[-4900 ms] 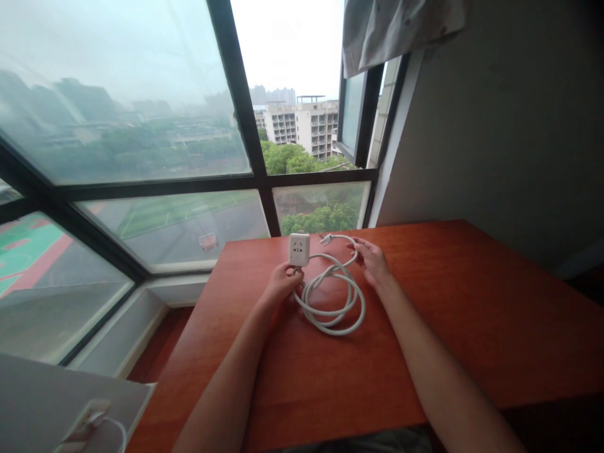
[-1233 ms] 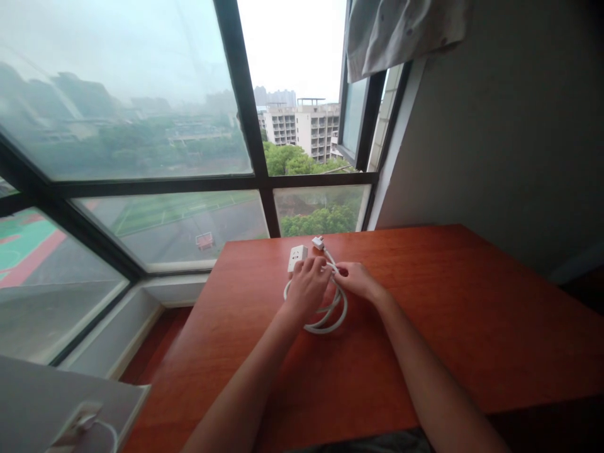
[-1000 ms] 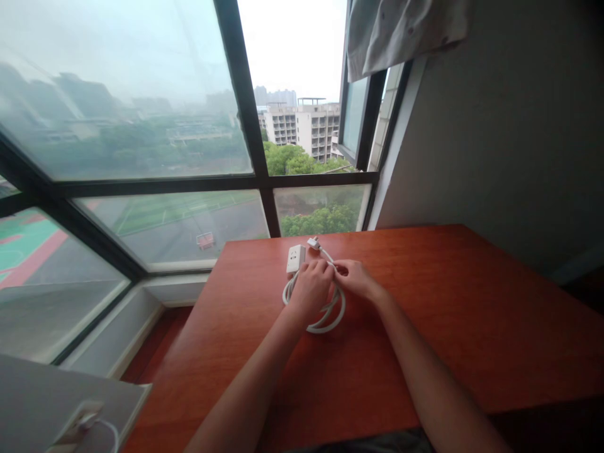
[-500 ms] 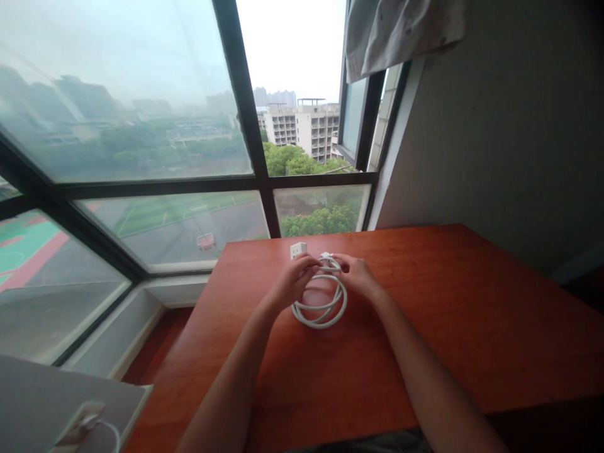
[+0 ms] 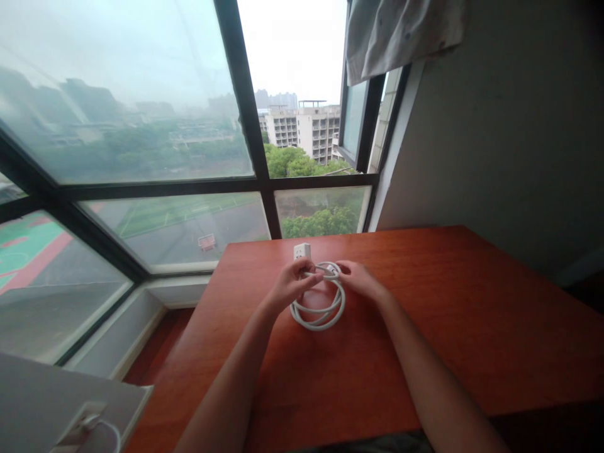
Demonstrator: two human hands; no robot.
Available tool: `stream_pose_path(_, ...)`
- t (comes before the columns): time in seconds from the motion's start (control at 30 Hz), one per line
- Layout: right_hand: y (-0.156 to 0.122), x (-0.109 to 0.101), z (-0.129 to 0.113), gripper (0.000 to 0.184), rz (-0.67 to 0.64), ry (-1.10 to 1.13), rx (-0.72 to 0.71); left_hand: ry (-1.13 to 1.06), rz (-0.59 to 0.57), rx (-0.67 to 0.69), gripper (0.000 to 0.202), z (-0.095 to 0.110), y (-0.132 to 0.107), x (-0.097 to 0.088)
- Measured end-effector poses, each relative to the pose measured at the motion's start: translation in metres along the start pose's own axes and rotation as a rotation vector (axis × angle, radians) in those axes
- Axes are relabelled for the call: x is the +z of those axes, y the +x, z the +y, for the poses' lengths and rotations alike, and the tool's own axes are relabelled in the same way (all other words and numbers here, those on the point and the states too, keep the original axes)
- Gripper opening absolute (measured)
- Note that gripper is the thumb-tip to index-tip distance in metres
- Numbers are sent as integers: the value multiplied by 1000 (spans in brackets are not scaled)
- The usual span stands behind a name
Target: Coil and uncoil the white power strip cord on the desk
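Note:
A white power cord [image 5: 319, 326] lies in loose loops on the reddish-brown table, between my two hands. My left hand [image 5: 293, 283] is closed on the upper part of the loops, thumb pointing right. Opposite it, my right hand [image 5: 361, 279] pinches the cord at the right of the upper loop, near a white end piece [image 5: 331, 270] that is partly covered by the loops. Just behind my left fingers stands a white power strip [image 5: 302, 251] with socket holes on its face; its lower part is hidden by the hand.
The wooden table [image 5: 448, 302] reaches toward the window frame [image 5: 165, 189] and the wall on the right. A curtain [image 5: 406, 38] hangs above an open window pane. At lower left, a wall outlet [image 5: 82, 428] has a white plug and cable in it.
My left hand has turned, its thumb now lying across the cord. The upper loop and white end piece have shifted lower, and my right hand has dropped slightly.

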State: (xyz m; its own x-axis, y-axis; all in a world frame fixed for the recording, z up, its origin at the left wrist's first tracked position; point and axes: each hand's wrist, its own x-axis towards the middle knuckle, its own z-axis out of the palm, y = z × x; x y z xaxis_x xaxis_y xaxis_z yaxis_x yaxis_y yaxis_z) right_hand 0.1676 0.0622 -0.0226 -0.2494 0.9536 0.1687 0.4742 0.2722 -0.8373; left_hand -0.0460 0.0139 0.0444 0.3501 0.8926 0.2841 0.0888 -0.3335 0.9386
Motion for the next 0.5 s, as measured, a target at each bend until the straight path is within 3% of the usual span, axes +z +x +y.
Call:
stream_pose_path(0.1,0,4,0,30,-81,199,-5,27,-11,13,34,2,-2,-2)
stream_pose_path(0.3,1,14,-5,32,-13,434,74,248,-190,95,29,15,-7,0)
stream_pose_path(0.4,-2,16,-13,36,15,553,112,225,-277,115,32,21,-9,-1)
stream_pose_path(0.5,-6,14,-22,34,-59,649,105,187,-291,48,36,21,-11,-4)
